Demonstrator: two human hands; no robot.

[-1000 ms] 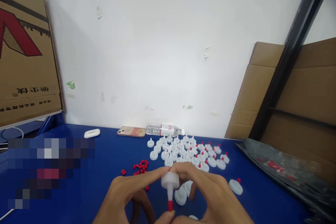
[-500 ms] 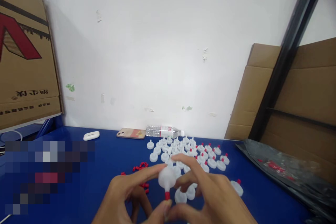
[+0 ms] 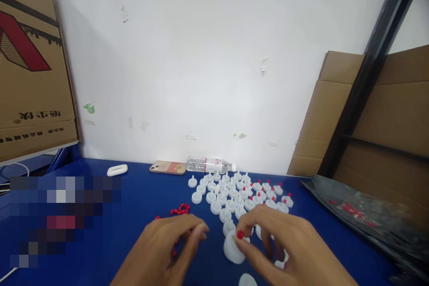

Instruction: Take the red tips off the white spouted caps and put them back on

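My right hand (image 3: 281,241) pinches a white plastic nozzle cap (image 3: 233,248) by its small red tip (image 3: 240,234), the wide round base hanging to the left. Apart from it, my left hand (image 3: 170,243) has thumb and fingers drawn together, and no object shows at the fingertips. Beyond both hands many white nozzle caps (image 3: 216,208) stand on the blue table; those toward the right carry red tips (image 3: 289,195). Loose small red tips (image 3: 182,208) lie just past my left hand, some of them covered by it. Another white cap (image 3: 247,279) is cut off by the bottom edge.
Along the wall lie a clear plastic bottle (image 3: 209,165), a phone (image 3: 167,167) and a white case (image 3: 117,170). A dark plastic bag (image 3: 351,214) with red pieces rests at the right. Cardboard (image 3: 328,107) leans behind it; a large carton (image 3: 33,76) stands at the left.
My hands have drawn apart. The red-tipped cap has left my left hand's fingers and moved to the right, tilted, in my right hand.
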